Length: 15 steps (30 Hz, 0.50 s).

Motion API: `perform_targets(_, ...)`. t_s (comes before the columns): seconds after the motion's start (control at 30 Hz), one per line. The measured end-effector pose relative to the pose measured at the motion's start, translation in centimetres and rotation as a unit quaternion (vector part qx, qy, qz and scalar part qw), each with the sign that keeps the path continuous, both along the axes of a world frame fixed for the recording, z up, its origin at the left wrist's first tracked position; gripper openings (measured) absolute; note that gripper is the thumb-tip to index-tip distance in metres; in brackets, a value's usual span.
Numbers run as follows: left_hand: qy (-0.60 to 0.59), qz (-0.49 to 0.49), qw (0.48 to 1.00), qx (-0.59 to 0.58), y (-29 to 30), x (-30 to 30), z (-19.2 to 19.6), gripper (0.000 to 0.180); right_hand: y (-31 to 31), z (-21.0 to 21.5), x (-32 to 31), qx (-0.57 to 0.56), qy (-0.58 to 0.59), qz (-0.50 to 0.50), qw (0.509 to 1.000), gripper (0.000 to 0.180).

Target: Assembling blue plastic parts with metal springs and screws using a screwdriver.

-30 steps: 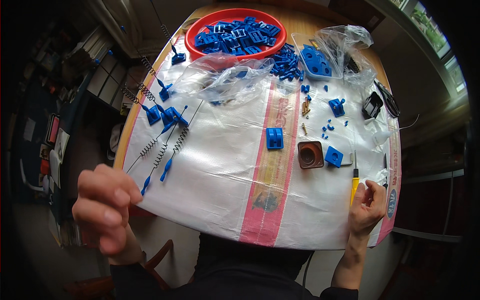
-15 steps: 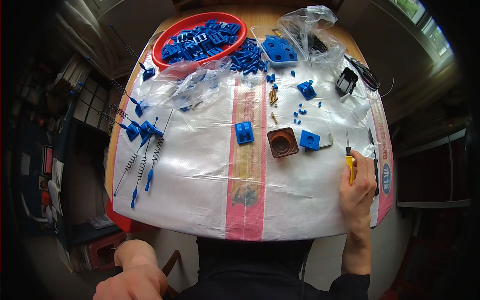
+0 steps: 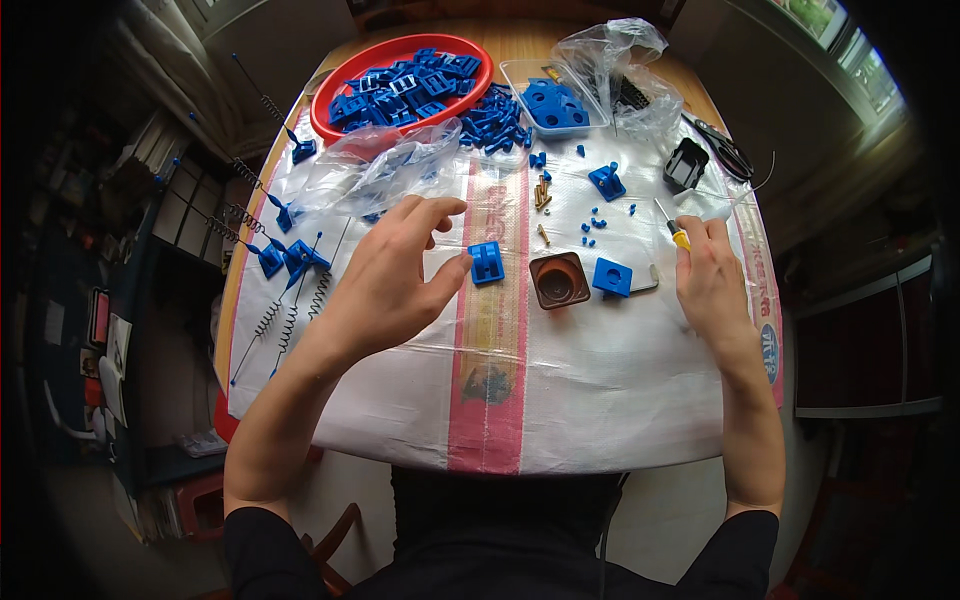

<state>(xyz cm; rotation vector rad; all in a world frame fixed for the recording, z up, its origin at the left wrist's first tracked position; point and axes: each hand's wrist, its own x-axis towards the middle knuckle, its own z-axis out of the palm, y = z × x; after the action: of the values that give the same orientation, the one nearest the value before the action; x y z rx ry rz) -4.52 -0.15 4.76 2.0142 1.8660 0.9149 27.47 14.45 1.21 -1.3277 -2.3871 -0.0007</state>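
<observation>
My left hand (image 3: 395, 275) is over the left half of the table, fingers apart and curved, with nothing in it. Just right of its fingertips lies a blue plastic bracket (image 3: 486, 262). On the right, my right hand (image 3: 712, 270) grips a screwdriver (image 3: 680, 238) with a yellow handle, its thin shaft slanting up to the left. Between the hands stand a brown square dish (image 3: 560, 281) and a blue block with a round hole (image 3: 612, 277). A small metal piece (image 3: 645, 281) sticks out beside that block.
At the back, a red basin (image 3: 318, 105) holds many blue parts, beside loose blue pegs (image 3: 495, 122) and a clear tub (image 3: 575, 130). Brass screws (image 3: 542, 192) lie mid-table. Blue pieces with black springs (image 3: 290, 310) lie at left. Black scissors (image 3: 728, 150) rest at far right.
My left hand has risen from below the table's front edge to beside the blue bracket. My right hand has moved slightly farther away with the screwdriver, which now tilts left.
</observation>
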Motion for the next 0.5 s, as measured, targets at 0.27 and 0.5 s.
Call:
perform_targets(0.27,0.080,-0.030,0.994,-0.066,1.9,0.4,-4.2,0.053,0.6,-1.4,0.1,-0.046,0.048,-0.019,0.998,0.033)
perform_targets(0.5,-0.011,-0.043,0.999,-0.010,2.1,-0.7,-5.9,0.053,0.2,0.9,1.0,-0.098,0.055,-0.074,0.991,0.024)
